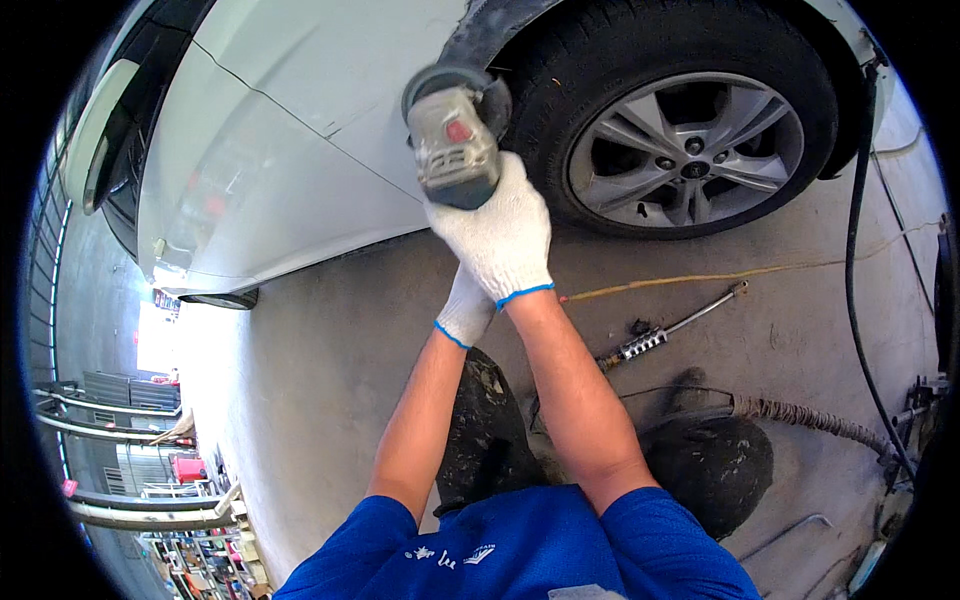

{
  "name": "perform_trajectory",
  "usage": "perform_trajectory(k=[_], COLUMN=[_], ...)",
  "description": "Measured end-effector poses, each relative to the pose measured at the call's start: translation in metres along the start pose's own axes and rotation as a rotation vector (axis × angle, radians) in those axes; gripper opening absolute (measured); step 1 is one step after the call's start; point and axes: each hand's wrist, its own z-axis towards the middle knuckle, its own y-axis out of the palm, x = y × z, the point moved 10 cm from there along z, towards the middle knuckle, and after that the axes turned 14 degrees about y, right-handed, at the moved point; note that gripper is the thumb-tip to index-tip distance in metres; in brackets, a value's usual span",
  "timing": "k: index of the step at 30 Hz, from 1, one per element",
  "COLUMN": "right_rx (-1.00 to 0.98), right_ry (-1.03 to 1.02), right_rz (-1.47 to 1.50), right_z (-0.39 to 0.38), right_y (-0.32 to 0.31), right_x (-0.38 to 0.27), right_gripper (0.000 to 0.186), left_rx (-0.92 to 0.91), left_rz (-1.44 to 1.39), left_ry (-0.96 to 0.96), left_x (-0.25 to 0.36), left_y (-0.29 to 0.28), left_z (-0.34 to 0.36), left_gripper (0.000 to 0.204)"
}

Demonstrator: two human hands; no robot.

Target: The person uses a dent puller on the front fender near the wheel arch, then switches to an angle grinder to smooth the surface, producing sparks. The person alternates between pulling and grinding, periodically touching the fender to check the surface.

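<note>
A grey handheld grinder [452, 145] with a red button and a round disc is at the car's wheel arch [475, 45], beside the tire. The disc overlaps the arch's grey, worn-looking edge; I cannot tell whether it touches. My right hand [500, 225], in a white knit glove with a blue cuff, is closed round the dark rear end of the grinder. Underneath it, my left hand [466, 308] wears a matching glove. Only its wrist and back show, and its fingers are hidden behind the right hand and the tool.
The white car [300, 130] fills the upper left, its wheel [695, 160] to the right. On the concrete floor lie a yellow cord [690, 284], a metal rod tool [665, 335] and a wrapped hose [810, 415]. A black cable [855, 250] hangs at right. Cluttered shelves [205, 550] stand lower left.
</note>
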Motion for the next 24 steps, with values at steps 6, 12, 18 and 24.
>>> perform_trajectory(k=[6, 12, 18, 24], right_rx=[0.023, -0.063, -0.001, -0.147], right_ry=[0.038, 0.064, -0.008, 0.112], right_rz=[0.111, -0.037, 0.186, 0.026], right_z=[0.006, -0.002, 0.009, -0.002], right_y=[-0.024, 0.009, -0.032, 0.018], right_x=[-0.021, 0.005, -0.033, 0.018], right_gripper=[0.055, 0.057, 0.055, 0.061], left_rx=[-0.035, 0.058, -0.036, 0.102], left_rz=[0.025, -0.060, 0.241, 0.054], left_ry=[-0.008, 0.104, 0.227, 0.117], left_x=[0.004, -0.007, 0.029, -0.003], left_y=[0.004, -0.024, 0.008, -0.026], left_z=[0.009, -0.002, 0.012, -0.005], left_gripper=[0.052, 0.054, 0.056, 0.055])
